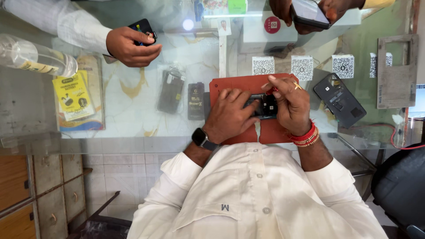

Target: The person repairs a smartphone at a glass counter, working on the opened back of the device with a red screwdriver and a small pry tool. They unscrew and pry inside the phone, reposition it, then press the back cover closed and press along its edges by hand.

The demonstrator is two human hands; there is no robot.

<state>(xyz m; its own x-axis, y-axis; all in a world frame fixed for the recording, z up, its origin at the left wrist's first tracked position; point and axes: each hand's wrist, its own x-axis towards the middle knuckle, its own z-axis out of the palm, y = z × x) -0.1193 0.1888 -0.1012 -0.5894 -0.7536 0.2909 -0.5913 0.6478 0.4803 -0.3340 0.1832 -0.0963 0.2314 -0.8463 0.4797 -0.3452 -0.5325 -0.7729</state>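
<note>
Grip: your left hand [230, 114] lies flat and fingers-down on the opened phone [264, 106], pinning its left half to the red mat [234, 84]. Your right hand [290, 106] is closed in a pinch on a thin red-handled tool [271, 90], with its tip down at the phone's upper edge.

Item 1, opened phone: at the centre of the mat, between your two hands, back off and dark inner parts showing. It looks light, stiff and thin; the exposed parts are likely fragile and the casing slippery. Best held by the outer edges, pressed flat, with fingers off the bare interior.

Item 2, red mat: on the glass counter [133, 110], directly ahead of your chest, probably soft enough to stop the phone sliding.

Item 3, phone back cover [340, 100]: at 3 o'clock of the mat, lying loose, dark, set at a slant.

Item 4, two dark flat packets [182, 96]: at 9 o'clock of the mat, side by side under or on the glass; which, you cannot tell.

Item 5, three small white code cards [302, 67]: in a row at 12 o'clock, just beyond the mat.

Item 6, clear plastic bottle [33, 56]: far at 10 o'clock, on its side.

Item 7, another person's hand [130, 45]: at 11 o'clock, white sleeve, closed around a small dark phone.

Item 8, a further person's hands [310, 15]: at 12 to 1 o'clock, holding a phone with a lit screen.
</note>
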